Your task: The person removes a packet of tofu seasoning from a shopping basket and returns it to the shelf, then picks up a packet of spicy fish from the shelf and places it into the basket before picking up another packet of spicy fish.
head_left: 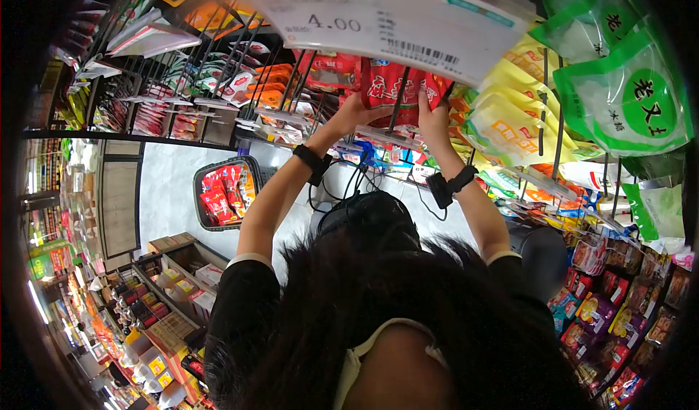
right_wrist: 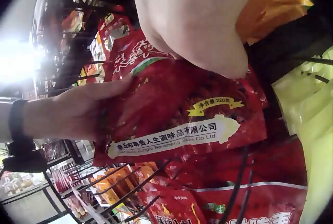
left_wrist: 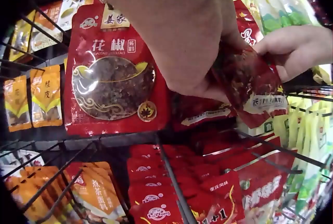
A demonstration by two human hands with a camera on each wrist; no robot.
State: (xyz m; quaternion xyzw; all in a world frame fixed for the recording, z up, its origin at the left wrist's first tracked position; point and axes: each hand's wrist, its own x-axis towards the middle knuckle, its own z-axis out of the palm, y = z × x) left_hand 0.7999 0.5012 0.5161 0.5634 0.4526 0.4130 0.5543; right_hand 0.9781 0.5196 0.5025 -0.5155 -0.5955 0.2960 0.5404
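Both hands hold a red seasoning packet (right_wrist: pixel 179 112) with white Chinese lettering and a yellow ribbon print, up at the hanging rack. My left hand (head_left: pixel 352 113) grips one side; in the right wrist view its thumb lies along the packet's edge. On the other side my right hand (head_left: pixel 435 122) pinches the packet, thumb on its front in the head view. More red packets (left_wrist: pixel 171 187) hang just below in the left wrist view. Beside the left hand there hangs a larger red Sichuan pepper bag (left_wrist: pixel 114 78).
A price tag (head_left: pixel 386 28) reading 4.00 crosses the top of the head view. Black rack hooks (head_left: pixel 398 97) stick out around the hands. Yellow bags (head_left: pixel 510 111) and green-white bags (head_left: pixel 626 97) hang to the right. A dark basket (head_left: pixel 256 171) with red packets stands lower left.
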